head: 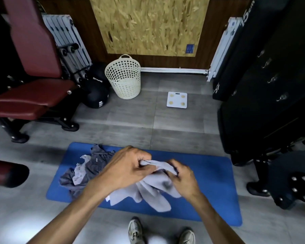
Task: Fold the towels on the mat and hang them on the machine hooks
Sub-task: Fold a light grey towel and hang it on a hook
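Both grips — left hand [125, 170], right hand [181, 176] — pinch a pale towel [151, 192]; black pad [243, 48] reads "75cm".

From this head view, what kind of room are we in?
Most likely a small gym or home workout room. Cues: a red padded weight bench on the left, black medicine balls beside it, a white body scale on the floor, and a blue exercise mat with towels under the hands.
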